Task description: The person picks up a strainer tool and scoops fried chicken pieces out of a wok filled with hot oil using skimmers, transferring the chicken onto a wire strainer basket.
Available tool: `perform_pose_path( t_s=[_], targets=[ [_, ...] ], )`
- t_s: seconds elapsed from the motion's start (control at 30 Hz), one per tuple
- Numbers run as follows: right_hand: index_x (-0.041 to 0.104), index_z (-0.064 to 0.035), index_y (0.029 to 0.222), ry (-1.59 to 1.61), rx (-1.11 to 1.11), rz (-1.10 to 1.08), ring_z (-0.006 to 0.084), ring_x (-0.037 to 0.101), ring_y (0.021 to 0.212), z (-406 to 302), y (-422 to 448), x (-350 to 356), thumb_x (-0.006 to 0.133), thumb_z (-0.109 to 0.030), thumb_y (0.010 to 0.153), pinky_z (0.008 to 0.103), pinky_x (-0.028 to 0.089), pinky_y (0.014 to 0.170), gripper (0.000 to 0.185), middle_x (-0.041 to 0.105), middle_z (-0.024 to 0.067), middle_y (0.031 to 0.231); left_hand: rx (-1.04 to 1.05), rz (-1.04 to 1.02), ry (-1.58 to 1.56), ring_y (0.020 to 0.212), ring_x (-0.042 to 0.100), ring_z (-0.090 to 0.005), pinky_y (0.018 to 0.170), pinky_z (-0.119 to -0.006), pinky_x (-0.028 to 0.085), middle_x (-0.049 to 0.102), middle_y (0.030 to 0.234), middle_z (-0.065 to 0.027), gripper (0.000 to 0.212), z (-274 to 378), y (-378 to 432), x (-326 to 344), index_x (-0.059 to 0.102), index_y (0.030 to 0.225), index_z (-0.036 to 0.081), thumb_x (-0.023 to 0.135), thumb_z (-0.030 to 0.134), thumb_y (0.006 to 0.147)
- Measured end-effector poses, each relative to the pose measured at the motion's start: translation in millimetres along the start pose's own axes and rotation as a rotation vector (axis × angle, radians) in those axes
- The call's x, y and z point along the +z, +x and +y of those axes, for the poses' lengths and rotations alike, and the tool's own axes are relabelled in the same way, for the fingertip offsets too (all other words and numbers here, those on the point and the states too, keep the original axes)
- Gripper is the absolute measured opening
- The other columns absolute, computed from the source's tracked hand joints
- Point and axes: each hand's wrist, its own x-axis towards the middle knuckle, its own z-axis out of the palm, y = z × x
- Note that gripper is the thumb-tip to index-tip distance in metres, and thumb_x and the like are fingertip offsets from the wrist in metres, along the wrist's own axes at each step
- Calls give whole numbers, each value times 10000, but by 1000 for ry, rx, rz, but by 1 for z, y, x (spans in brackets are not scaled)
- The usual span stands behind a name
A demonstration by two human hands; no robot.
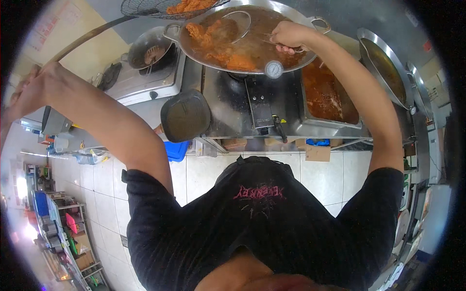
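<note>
My left hand point(38, 83), at the far left, grips the long handle point(91, 36) of a wire-mesh strainer point(145, 8). Fried, breaded pieces point(191, 6) sit in the strainer, beyond the rim of a big two-handled wok point(204, 64). Over the wok's right side, my right hand point(291, 38) holds a thin metal utensil point(267, 36); its far end is hard to make out. Orange breaded pieces point(240, 62) float in the bubbling oil point(262, 22). A curved metal rim point(249, 25) shows in the oil. A dial thermometer point(273, 69) is at the wok's near edge.
On the left, a small pan point(136, 60) with a slotted utensil stands on a white tabletop stove point(160, 85). Nearer is a square dark pan point(185, 116). A metal tray point(331, 94) of reddish-orange contents and another oil-filled wok point(386, 69) stand to the right.
</note>
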Motion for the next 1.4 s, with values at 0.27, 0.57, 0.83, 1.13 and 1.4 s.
perform_pose_path(
  t_s=[0.27, 0.57, 0.83, 1.13, 1.4],
  targets=[
    [557, 31, 784, 11, 14, -108, 66, 416, 433, -9, -16, 5, 513, -129, 942, 230, 348, 357, 229, 541, 47, 639, 12, -21, 17, 437, 280, -34, 409, -189, 260, 250, 558, 87, 429, 7, -1, 0, 415, 756, 242, 448, 655, 871],
    [550, 10, 817, 166, 89, -173, 40, 407, 445, -12, -31, 3, 503, -113, 945, 204, 318, 351, 183, 508, 17, 639, 6, -47, 55, 422, 257, -9, 398, -162, 248, 224, 564, 110, 437, 12, -12, 2, 418, 765, 250, 449, 665, 896],
    [545, -2, 816, 293, 104, -220, 36, 408, 434, -9, -50, 9, 496, -117, 950, 200, 316, 363, 184, 501, 12, 623, -20, -45, 34, 398, 255, -54, 398, -203, 264, 250, 544, 76, 385, 5, -8, -1, 379, 712, 235, 435, 583, 868],
    [542, -7, 783, 382, 30, -112, 45, 382, 444, 0, -28, 33, 509, -135, 952, 210, 299, 378, 215, 467, 0, 597, -80, -46, -80, 367, 261, -137, 394, -291, 299, 300, 508, 11, 296, -15, 25, -19, 337, 637, 211, 415, 439, 807],
    [538, 15, 882, 609, 67, -36, 26, 385, 456, 10, -18, 38, 511, -147, 962, 188, 304, 368, 183, 498, 4, 674, -238, -81, 104, 403, 250, -124, 379, -296, 253, 266, 521, 33, 240, -15, 20, -20, 338, 652, 218, 370, 394, 812]
  ],
)
